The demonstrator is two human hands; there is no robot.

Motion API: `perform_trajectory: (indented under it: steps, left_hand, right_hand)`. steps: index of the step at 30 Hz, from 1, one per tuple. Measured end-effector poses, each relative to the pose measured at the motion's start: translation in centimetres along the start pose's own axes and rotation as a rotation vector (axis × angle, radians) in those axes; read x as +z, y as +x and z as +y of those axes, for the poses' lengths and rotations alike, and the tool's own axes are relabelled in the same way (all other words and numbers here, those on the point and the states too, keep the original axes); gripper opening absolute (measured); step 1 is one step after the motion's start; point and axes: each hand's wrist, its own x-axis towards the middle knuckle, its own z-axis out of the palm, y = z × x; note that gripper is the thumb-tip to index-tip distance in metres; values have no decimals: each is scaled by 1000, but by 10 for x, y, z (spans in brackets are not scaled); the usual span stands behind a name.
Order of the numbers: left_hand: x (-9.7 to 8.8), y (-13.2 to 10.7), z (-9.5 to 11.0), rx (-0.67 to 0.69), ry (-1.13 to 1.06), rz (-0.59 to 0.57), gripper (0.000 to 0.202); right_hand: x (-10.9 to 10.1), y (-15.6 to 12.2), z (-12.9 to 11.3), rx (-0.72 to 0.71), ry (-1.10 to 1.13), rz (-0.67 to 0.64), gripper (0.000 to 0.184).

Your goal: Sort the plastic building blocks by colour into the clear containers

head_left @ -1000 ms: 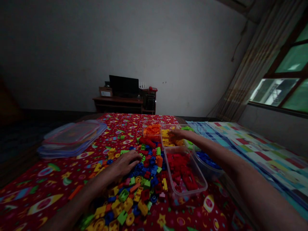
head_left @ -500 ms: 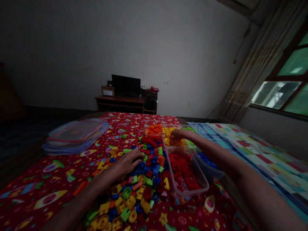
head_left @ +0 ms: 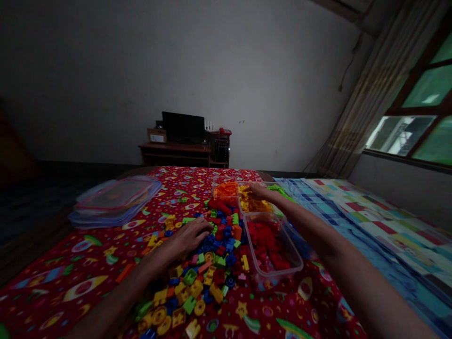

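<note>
A heap of mixed plastic building bricks [head_left: 208, 263] in red, blue, yellow, green and orange lies on a red patterned cloth [head_left: 70, 282]. My left hand [head_left: 189, 235] rests palm down on the heap's far left side, fingers curled over bricks. My right hand [head_left: 257, 190] reaches out over the clear tub of yellow bricks [head_left: 252, 205], fingers bent down into it; what they hold is hidden. A tub of orange bricks [head_left: 224, 190] sits to its left. Nearer me stands a tub of red bricks [head_left: 271, 247].
Stacked clear lids [head_left: 116, 200] lie at the left on the cloth. A green brick tub [head_left: 280, 189] peeks out behind my right arm. A chequered sheet [head_left: 370, 221] covers the right side. A desk with a monitor [head_left: 183, 127] stands at the far wall.
My right hand has shifted slightly left and further over the yellow tub. My left hand has barely moved on the heap. The view has tilted a little.
</note>
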Motion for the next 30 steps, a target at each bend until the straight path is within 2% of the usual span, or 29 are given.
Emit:
perform_trajectory:
  steps: [3, 6, 9, 12, 15, 19, 22, 25, 27, 30]
  left_hand:
    - [-3, 0, 5, -2, 8, 4, 29]
    - [-7, 0, 11, -2, 6, 8, 30]
    - [-8, 1, 14, -1, 6, 7, 30]
    - [-9, 3, 15, 10, 18, -3, 29]
    - [-14, 8, 20, 9, 21, -32, 29]
    - [-32, 2, 29, -26, 37, 38, 34]
    - [-47, -26, 31, -29, 68, 133, 43]
    - [-53, -76, 27, -28, 134, 126, 49]
    - [-48, -116, 23, -94, 206, 121, 54]
    - [-28, -173, 14, -208, 274, 95, 70]
  right_hand:
    - [-17, -12, 6, 22, 8, 57, 33]
    - [-35, -36, 7, 39, 27, 192, 37]
    - [-45, -71, -8, 49, 141, 349, 34]
    - [-43, -109, -47, 57, 418, 475, 34]
    - [-28, -136, -100, -51, 658, 415, 31]
    - [0, -148, -155, -184, 586, 375, 28]
    - [20, -153, -177, -258, 477, 399, 32]
    - [36, -163, -189, -347, 343, 413, 44]
    - [44, -171, -194, -413, 264, 400, 50]
    - [57, -178, -201, -486, 209, 376, 53]
